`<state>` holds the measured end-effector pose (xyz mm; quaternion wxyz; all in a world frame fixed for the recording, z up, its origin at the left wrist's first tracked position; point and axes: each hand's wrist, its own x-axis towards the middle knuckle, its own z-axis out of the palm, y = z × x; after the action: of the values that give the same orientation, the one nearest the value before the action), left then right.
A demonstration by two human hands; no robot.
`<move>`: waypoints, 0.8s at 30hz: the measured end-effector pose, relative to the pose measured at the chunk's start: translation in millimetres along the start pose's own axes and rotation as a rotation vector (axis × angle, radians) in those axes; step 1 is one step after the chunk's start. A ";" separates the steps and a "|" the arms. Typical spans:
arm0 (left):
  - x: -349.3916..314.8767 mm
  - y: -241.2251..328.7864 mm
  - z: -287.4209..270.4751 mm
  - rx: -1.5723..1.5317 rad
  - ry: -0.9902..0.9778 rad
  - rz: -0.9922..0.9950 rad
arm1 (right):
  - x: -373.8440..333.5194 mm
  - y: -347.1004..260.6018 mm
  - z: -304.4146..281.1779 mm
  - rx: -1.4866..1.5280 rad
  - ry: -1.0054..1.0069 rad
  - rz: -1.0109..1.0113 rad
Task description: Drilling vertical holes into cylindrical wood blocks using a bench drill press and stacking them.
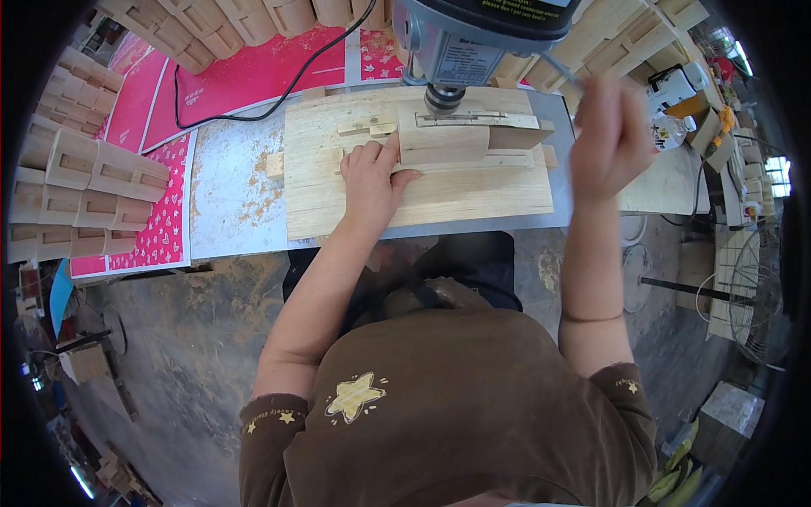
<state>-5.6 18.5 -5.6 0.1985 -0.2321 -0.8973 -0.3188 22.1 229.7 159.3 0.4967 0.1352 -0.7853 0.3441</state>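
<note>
A benchtop drill press (460, 55) stands over a flat wooden board (456, 198), its chuck (443, 100) pointing down at a pale wooden piece (443, 144). That piece sits among thin wooden strips on the board, with a slotted strip along its far edge. My left hand (372, 182) rests at the left end of the piece, fingers bent against it and a small wood strip, thumb apart. Raised at the right, my right hand (610, 139) is closed around the end of the drill press's feed lever (559, 69), slightly blurred. Whether a bit touches the wood is hidden.
Stacked wooden pieces (101, 182) line the table's left side, with more (194, 29) along the back. A black cable (279, 101) curves over the pink sheet (245, 72). At the right are a clear plastic bottle (670, 133) and a caged fan (752, 291).
</note>
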 end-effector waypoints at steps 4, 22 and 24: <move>6.3 2.7 0.3 -0.064 -0.064 -0.075 | 97.8 6.3 8.7 -0.183 -0.086 0.174; -9.5 -48.9 -92.3 -0.338 0.027 -0.056 | -65.4 60.1 -9.9 -0.267 -0.810 0.059; -22.5 -64.0 -130.9 -0.485 -0.024 -0.270 | -67.9 58.2 -11.9 -0.258 -0.800 0.016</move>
<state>5.2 -119.1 46.3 0.0822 -0.1551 -0.8197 -0.5453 30.0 271.2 79.6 0.1627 0.1889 -0.9539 0.1672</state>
